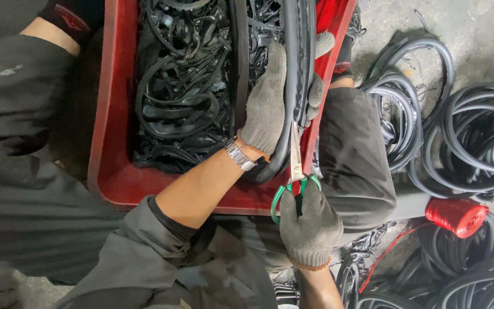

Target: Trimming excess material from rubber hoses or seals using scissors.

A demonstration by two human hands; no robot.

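Over the red plastic bin (112, 171) that sits between the person's knees, both gloved hands work on one black rubber strip (290, 86). The left hand (270, 97) — in a grey knit glove, a metal watch (240, 154) at the wrist — is curled around the strip, fingers wrapped over its far side near the bin's right wall, gripping it firmly. The strip runs from the top of the bin down under that hand and bends round in a loop just inside the bin's near rim.

The right hand (310, 223), also gloved in grey, is closed around the green handles of a pair of scissors (295, 171). The blades point upward and lie against the strip just below the left hand; they look nearly together, though whether they bite into the rubber cannot be told.

Inside the bin lies a tangled heap of black rubber offcuts (184, 86), filling most of it left of the held strip. On the concrete floor (487, 34) to the right lie several coils of dark rubber tubing (475, 137), one beside another, and nearer the right knee a spool of red twine (455, 216) — a loose red strand trails from it down across more coils.
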